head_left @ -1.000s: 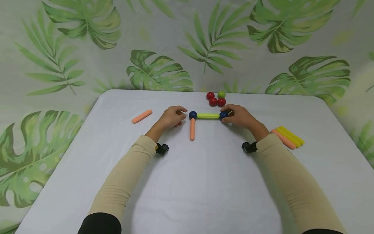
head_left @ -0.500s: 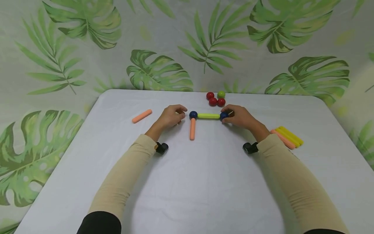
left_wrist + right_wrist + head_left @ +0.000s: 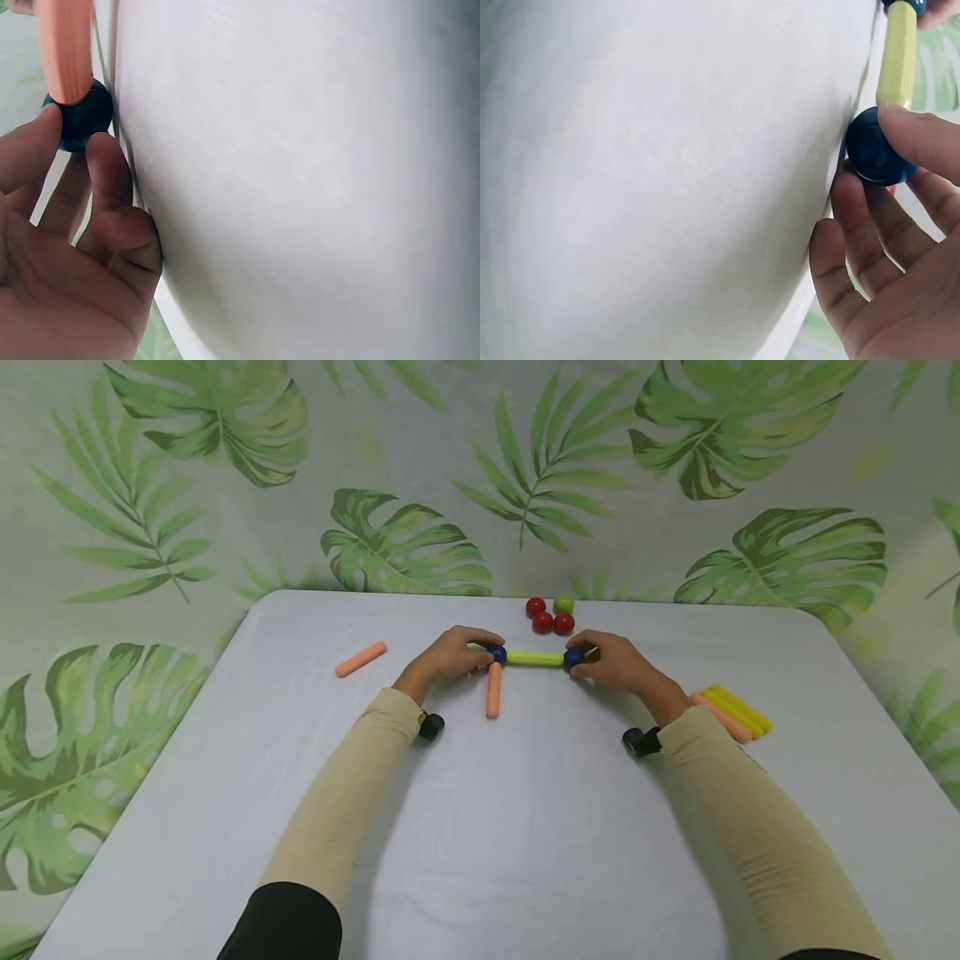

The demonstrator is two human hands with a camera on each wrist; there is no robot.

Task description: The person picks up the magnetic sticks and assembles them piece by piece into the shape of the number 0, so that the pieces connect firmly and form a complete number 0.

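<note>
A yellow-green stick [image 3: 535, 658] lies across the table between two dark blue balls, one at each end. My left hand [image 3: 452, 655] pinches the left blue ball [image 3: 88, 124] between thumb and fingers. From that same ball an orange stick [image 3: 493, 692] points toward me, its end touching the ball in the left wrist view. At the other end, my right hand [image 3: 617, 662] grips the right blue ball [image 3: 871, 150], thumb on one side and fingers on the other. Part of each ball is covered by the fingers.
Near the back edge of the white table [image 3: 525, 827] sit several red balls [image 3: 542, 622] and a green ball [image 3: 563, 603]. A loose orange stick [image 3: 361, 658] lies at left. Yellow sticks [image 3: 738, 710] and another orange stick [image 3: 718, 717] lie beside my right forearm.
My left hand has moved right from beside the left blue ball and now pinches it. The right hand keeps its hold on the other ball.
</note>
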